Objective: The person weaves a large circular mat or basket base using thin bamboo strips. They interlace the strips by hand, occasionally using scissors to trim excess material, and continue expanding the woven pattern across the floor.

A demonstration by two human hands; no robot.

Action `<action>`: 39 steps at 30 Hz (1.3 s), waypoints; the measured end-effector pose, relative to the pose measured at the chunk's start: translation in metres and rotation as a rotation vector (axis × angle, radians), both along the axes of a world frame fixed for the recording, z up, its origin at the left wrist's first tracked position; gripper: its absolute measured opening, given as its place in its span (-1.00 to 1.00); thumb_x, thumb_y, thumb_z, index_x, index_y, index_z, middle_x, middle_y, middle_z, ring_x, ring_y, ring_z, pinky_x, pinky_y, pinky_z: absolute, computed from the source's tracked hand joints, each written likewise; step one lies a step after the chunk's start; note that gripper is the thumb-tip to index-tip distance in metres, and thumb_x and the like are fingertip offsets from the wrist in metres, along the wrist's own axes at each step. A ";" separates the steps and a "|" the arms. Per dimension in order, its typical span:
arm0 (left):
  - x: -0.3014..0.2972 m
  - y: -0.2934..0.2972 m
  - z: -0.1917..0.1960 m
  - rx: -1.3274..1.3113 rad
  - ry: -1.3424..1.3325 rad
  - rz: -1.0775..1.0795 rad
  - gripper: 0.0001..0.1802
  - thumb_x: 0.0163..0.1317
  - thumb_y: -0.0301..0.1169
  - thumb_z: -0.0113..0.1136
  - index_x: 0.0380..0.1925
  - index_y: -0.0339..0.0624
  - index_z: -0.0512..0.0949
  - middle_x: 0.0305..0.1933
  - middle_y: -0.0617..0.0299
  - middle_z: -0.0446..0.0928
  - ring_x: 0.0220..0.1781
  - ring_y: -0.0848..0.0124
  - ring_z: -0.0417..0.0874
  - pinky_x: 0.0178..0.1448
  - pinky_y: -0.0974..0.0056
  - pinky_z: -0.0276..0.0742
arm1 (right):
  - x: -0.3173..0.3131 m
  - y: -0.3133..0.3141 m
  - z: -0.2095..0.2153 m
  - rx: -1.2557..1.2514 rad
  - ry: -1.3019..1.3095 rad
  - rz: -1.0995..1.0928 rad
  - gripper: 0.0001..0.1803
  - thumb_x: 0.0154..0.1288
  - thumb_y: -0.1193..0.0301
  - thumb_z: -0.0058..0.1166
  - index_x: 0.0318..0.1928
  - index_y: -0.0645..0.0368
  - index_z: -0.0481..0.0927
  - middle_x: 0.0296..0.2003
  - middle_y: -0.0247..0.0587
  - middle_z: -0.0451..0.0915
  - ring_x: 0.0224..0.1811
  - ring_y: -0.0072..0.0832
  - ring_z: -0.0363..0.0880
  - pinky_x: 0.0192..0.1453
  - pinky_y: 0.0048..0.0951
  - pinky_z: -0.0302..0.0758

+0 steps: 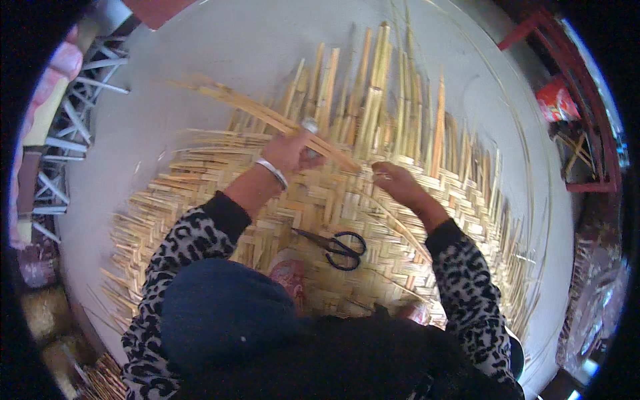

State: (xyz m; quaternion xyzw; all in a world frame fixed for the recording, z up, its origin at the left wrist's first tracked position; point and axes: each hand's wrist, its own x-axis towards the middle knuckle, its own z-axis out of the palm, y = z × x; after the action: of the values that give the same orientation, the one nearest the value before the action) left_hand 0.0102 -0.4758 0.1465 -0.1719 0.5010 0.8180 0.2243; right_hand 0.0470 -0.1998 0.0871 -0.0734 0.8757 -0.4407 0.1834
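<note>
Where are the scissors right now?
In the head view, the black scissors lie on the woven mat just right of and below picture centre, below and left of the right hand, up and right from the pink shoe.

"What's along the left edge?"
"Pink cloth (pixel 65 61), with white metal bars (pixel 77 122) near it, beside the grey floor (pixel 200 40); thin brown sticks (pixel 103 380) lie together low down."
"And the right?"
"A dark red frame (pixel 593 187), a red container (pixel 557 100) near it, and shiny clear plastic (pixel 603 293) lower down."
</note>
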 end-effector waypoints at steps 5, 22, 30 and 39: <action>0.014 0.008 -0.015 -0.045 -0.030 -0.225 -0.71 0.41 -0.23 0.06 -0.13 -0.25 0.49 -0.13 0.06 0.62 -0.06 0.26 0.69 -0.10 0.19 0.74 | 0.000 -0.032 0.026 -0.357 -0.360 0.148 -0.53 0.45 0.14 -0.03 0.09 0.31 0.52 -0.22 -0.14 0.66 -0.18 -0.40 0.63 -0.01 -0.34 0.55; -0.014 -0.034 -0.026 -0.302 0.280 -0.131 -0.69 0.29 -0.44 0.15 0.00 -0.36 0.52 -0.16 0.10 0.66 -0.18 0.34 0.72 -0.13 0.25 0.73 | 0.013 -0.037 0.024 -0.363 -0.628 0.266 -0.63 0.47 0.17 -0.07 -0.14 0.28 0.53 -0.37 -0.19 0.67 -0.34 -0.43 0.69 -0.26 -0.45 0.60; -0.028 -0.042 -0.040 -0.165 0.095 -0.187 -0.64 0.30 -0.32 0.20 0.06 -0.21 0.52 -0.17 0.15 0.65 -0.10 0.33 0.70 -0.09 0.22 0.73 | 0.007 -0.038 0.007 -0.260 -0.690 0.108 -0.70 0.47 0.26 -0.07 -0.13 0.28 0.52 -0.42 -0.18 0.65 -0.46 -0.46 0.68 -0.37 -0.48 0.60; -0.055 -0.056 -0.072 -0.848 0.412 -0.130 -0.77 0.24 -0.35 0.26 -0.26 -0.33 0.59 -0.36 0.19 0.64 -0.21 0.38 0.70 -0.21 0.23 0.73 | 0.010 -0.037 -0.013 -0.259 -0.765 0.039 -0.71 0.46 0.26 -0.05 -0.11 0.28 0.53 -0.44 -0.16 0.65 -0.49 -0.46 0.67 -0.41 -0.49 0.59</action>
State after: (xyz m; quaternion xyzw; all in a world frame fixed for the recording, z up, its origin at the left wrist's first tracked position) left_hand -0.0447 -0.5315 0.0745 -0.0507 0.8346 0.5425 0.0809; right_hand 0.0566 -0.2363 0.0742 0.0568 0.6799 -0.5391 0.4939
